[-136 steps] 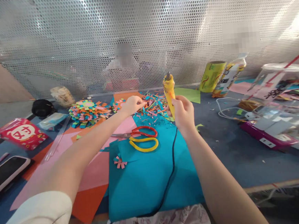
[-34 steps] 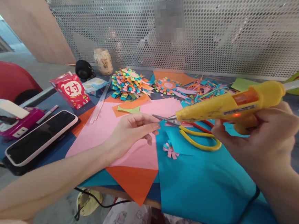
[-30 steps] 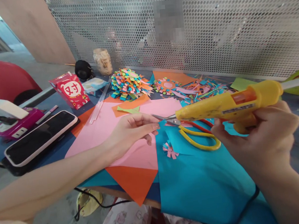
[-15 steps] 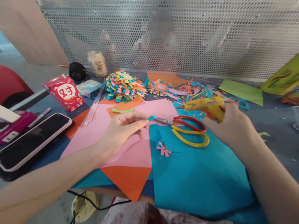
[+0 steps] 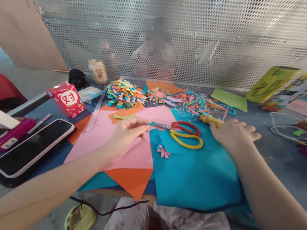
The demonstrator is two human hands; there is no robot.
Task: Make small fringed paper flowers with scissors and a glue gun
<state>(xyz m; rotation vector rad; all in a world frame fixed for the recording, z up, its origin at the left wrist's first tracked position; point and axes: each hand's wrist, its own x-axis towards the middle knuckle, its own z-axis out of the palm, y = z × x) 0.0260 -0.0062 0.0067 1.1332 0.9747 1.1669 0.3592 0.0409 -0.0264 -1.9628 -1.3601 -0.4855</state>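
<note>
Yellow glue gun down on the table, small blue paper strip held above the pink paper

The glue gun [image 5: 208, 120] lies low and roughly flat at the far edge of the blue sheet [image 5: 195, 175], its nozzle pointing left toward the scissors [image 5: 170, 127]. Only its front half shows, because its rear sits under the right hand [image 5: 233, 134], and whether that hand grips it cannot be told. The paper strip [image 5: 153, 123] is short, narrow and blue. The fingertips of the left hand [image 5: 125, 130] pinch it, and it pokes out to the right, just beside the scissor blades.
</note>
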